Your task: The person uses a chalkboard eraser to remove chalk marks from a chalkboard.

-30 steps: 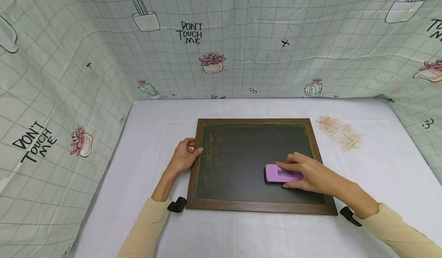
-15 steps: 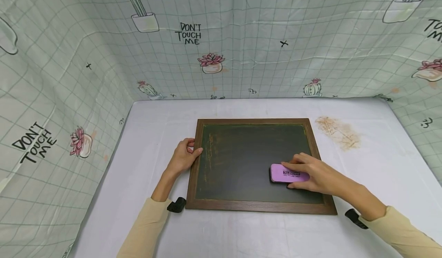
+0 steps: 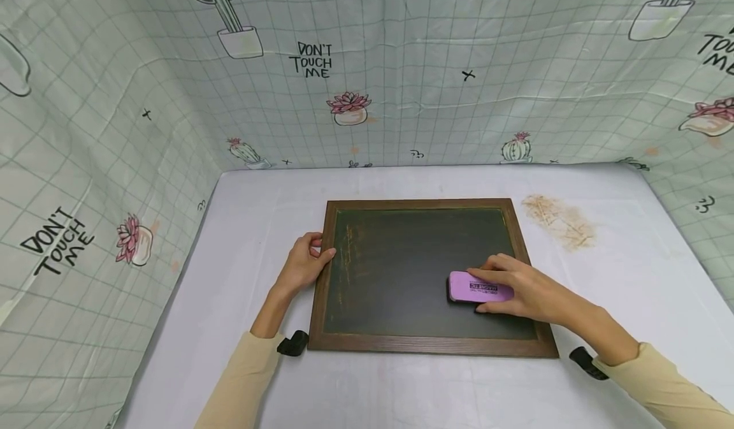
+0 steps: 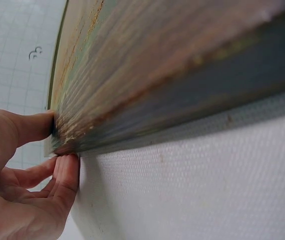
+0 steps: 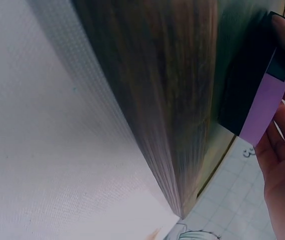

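Note:
A chalkboard [image 3: 413, 269] in a brown wooden frame lies on the white-covered table. Yellowish chalk streaks [image 3: 346, 257] run down its left side, while the middle looks dark and wiped. At the frame's left edge my left hand [image 3: 302, 263] pinches the wood, thumb on top and fingers against the side, as the left wrist view shows. My right hand [image 3: 524, 292] grips a purple eraser [image 3: 476, 287] with a black felt underside, flat on the board's right half. In the right wrist view the thumb and fingers hold the eraser [image 5: 265, 102] by its opposite sides.
A brownish stain [image 3: 562, 220] marks the white tablecloth [image 3: 424, 391] right of the board. Grid-patterned fabric [image 3: 424, 65] with cactus prints hangs behind and at the sides. A black wrist strap piece [image 3: 292, 343] sits near the board's lower left corner, another [image 3: 587, 363] beyond the lower right.
My right hand has slid the eraser slightly to the right across the board, then held it about there. The left hand keeps its grip on the frame. The head view has tilted slightly.

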`<state>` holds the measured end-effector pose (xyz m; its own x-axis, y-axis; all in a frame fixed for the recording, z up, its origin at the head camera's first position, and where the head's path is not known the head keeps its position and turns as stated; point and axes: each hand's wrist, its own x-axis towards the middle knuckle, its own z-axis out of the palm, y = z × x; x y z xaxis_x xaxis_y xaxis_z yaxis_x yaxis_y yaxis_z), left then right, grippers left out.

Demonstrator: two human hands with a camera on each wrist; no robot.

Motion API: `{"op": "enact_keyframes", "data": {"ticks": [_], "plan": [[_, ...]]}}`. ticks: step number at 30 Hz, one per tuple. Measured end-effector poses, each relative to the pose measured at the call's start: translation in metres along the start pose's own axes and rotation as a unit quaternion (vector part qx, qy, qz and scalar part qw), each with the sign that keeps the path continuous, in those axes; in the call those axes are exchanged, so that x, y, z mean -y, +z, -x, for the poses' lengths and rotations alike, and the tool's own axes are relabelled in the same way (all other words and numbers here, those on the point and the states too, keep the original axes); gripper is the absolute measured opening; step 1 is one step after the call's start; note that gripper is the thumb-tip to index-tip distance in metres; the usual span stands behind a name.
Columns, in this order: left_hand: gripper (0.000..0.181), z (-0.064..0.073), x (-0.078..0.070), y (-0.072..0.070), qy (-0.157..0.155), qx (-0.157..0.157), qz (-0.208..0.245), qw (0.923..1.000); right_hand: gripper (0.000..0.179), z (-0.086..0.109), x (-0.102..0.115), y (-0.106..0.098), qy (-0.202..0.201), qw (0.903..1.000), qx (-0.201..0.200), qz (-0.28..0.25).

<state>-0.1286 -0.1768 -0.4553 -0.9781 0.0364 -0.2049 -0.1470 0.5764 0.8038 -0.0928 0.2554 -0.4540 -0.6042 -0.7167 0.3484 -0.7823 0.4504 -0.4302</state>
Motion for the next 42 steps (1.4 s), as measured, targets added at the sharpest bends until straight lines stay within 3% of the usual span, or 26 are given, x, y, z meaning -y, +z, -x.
{"op": "enact_keyframes", "data": {"ticks": [17,30,42], "plan": [[0.055,0.002,0.002,0.000,0.006,-0.003,0.005,1.0000,0.059,0.002,-0.010,-0.014,0.022,0.9994,-0.021,0.019],[0.054,0.002,0.002,0.001,0.003,-0.002,0.006,1.0000,0.068,0.005,-0.025,-0.027,0.051,0.9963,-0.065,0.023],[0.054,0.001,0.002,-0.001,0.009,0.003,0.011,0.9999,0.068,0.007,-0.043,-0.044,0.039,0.9929,-0.104,0.045]]}}
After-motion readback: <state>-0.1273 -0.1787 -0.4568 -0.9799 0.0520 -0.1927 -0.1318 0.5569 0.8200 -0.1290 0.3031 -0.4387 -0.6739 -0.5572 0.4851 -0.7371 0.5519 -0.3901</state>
